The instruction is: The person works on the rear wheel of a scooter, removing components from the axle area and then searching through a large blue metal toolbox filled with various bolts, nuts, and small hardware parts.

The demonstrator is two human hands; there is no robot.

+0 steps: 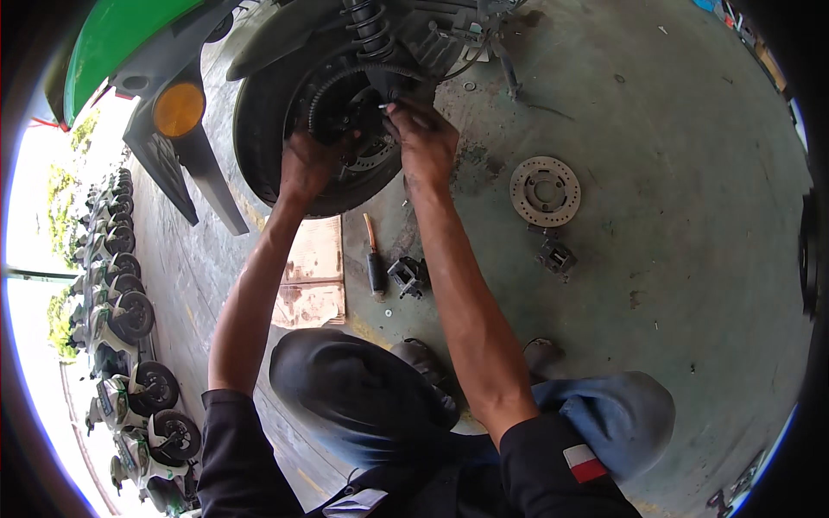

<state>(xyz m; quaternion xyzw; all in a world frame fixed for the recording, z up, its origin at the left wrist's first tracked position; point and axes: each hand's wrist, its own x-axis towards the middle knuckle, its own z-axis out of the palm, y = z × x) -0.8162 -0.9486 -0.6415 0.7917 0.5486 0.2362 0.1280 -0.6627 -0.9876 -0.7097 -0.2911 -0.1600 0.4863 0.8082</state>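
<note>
A motorcycle wheel with a black tyre (pixel 259 129) stands in front of me, below a coil spring shock absorber (pixel 370 30). My left hand (pixel 309 164) reaches in beside the hub, its fingers curled around a dark part I cannot make out in the shadow. Next to it, my right hand (pixel 423 138) is closed in a pinch near the lower end of the shock absorber. A small light-coloured tip shows at those fingertips, too small to name. Between the hands, part of a brake disc (pixel 373 157) on the wheel is visible. A ribbed black hose (pixel 324 86) curves above them.
On the floor to the right lie a loose brake disc (pixel 546 192) and a dark brake caliper (pixel 556 255). Another caliper (pixel 408 276), a black-handled tool (pixel 376 272) and flattened cardboard (pixel 311 274) lie below the wheel. Parked motorcycles (pixel 129 315) line the left.
</note>
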